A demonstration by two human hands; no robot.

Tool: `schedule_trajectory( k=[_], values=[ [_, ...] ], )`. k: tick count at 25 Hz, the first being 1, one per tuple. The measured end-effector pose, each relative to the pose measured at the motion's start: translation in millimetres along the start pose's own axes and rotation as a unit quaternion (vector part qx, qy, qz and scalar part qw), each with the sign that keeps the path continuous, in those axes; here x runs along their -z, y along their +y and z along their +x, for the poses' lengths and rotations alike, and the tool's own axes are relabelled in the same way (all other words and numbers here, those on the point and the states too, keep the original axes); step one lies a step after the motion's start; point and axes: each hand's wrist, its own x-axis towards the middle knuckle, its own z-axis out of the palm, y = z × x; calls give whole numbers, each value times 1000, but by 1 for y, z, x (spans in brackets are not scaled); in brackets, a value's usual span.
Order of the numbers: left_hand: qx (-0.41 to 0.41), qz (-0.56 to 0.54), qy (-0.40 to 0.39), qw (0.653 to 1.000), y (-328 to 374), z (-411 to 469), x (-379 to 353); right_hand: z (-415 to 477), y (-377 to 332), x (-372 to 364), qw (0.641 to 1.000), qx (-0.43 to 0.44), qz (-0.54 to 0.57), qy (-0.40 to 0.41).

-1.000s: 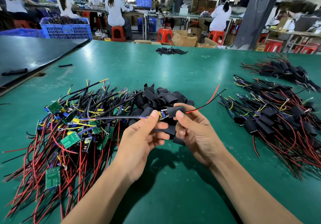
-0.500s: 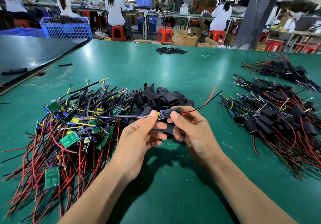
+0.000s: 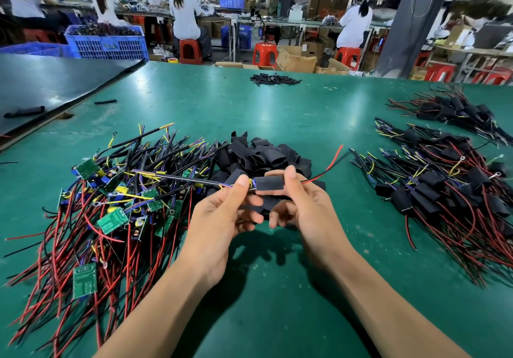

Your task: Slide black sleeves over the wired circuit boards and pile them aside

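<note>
At the centre of the frame we see the fingers of the left hand pinched on a black cable right where it meets a black sleeve, thumb on top. The right hand grips the sleeve itself, with the thumb pressed on its upper face and the other fingers curled beneath. The sleeve is held level above the desk. Of the circuit board inside, we make out only a sliver at the sleeve's left end. A red and black wire pair runs out of the right end toward the upper right. Just behind the hands lies a heap of loose sleeves. At the left of the frame sprawl bare green boards tangled in red and black wires. At the right lie sleeved boards in a pile, with a second pile above it. Near the top centre of the frame we find a small dark heap on the desk.
</note>
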Motion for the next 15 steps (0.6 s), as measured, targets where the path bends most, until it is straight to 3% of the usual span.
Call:
schedule_trajectory(
  k=[15],
  values=[
    [1,0,-10,1000,-2,-3,-3,-1,9,-5,999,29,13,38]
  ],
)
